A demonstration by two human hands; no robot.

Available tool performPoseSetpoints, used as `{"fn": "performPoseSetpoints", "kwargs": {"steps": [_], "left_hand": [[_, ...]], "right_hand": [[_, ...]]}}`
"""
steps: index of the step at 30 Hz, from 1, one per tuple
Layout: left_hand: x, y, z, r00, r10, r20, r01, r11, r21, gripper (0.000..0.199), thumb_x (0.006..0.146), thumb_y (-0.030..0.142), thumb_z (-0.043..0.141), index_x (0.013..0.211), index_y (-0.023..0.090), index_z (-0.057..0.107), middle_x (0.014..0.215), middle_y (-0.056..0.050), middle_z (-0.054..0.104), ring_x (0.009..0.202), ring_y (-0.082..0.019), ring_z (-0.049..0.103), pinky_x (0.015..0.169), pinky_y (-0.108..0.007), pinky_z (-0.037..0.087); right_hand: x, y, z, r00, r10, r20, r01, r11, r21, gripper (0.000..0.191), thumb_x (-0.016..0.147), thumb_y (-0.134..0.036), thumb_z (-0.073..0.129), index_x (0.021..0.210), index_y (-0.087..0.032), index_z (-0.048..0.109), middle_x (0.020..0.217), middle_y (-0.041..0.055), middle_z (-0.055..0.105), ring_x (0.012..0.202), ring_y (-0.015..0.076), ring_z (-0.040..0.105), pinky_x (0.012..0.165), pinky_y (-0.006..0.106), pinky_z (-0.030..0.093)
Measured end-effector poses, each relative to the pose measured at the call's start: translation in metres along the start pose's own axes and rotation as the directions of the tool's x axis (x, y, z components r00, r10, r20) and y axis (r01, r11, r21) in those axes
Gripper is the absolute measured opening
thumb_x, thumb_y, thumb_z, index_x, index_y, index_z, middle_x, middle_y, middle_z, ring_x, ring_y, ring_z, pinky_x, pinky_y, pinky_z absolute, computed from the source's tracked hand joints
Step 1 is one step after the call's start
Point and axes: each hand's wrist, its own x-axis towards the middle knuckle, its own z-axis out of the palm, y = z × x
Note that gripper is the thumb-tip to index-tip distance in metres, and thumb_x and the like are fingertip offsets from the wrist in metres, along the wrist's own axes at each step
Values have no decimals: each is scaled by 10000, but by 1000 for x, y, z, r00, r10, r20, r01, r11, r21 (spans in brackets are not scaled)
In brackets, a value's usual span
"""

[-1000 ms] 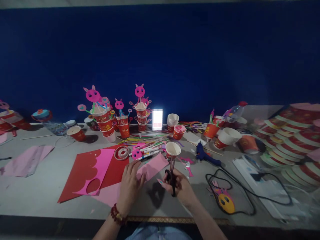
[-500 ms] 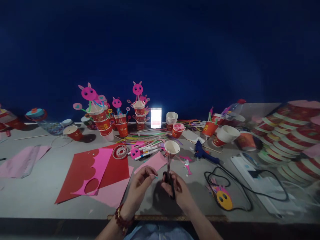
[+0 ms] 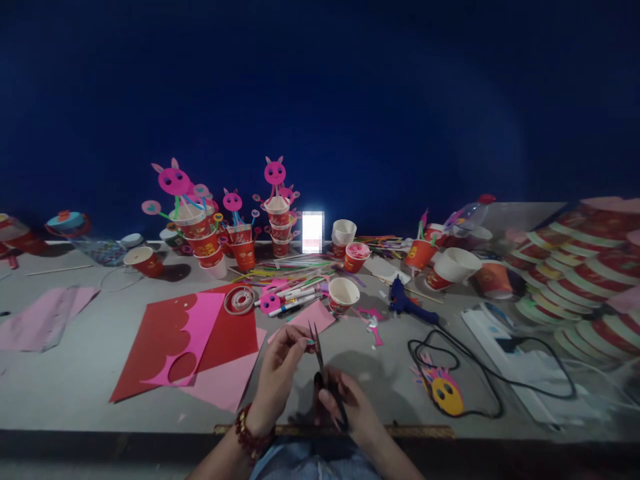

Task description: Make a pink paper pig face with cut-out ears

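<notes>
Ideally, right hand, closed on scissors at lower centre, cuts slowly while left hand pinches a small scrap steady.

**Where everything sits on the table**

Paper sheets lie on the left, with a tape roll just behind them. A cup stands mid-table, the markers to its left and the glue gun to its right. Stacked cups line the back. Both hands are at the near edge.
</notes>
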Motion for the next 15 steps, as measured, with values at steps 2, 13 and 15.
{"fn": "performPoseSetpoints", "kwargs": {"steps": [2,13,15], "left_hand": [[-1,1,2,999,-4,-33,4,1000,5,195,902,318,653,775,183,593,927,-44,597,833,-169,560,777,-278,468],[-5,-5,9,990,21,-143,-21,1000,0,185,880,345,674,796,193,610,959,-47,625,880,-178,581,800,-275,482],[-5,-6,9,989,27,-143,-26,1000,7,176,887,337,667,803,192,615,966,-50,627,883,-176,581,797,-273,482]], "right_hand": [[0,0,2,1000,6,-13,-6,1000,24,592,600,-672,825,829,-197,557,732,-39,583,475,92,577,459,230,512],[-1,-6,14,998,55,-13,-55,997,56,611,600,-701,810,836,-190,572,582,-51,575,412,92,538,392,181,386],[0,-6,14,999,53,-4,-52,997,49,613,599,-712,803,817,-188,569,562,-50,570,402,93,529,384,180,373]]}}
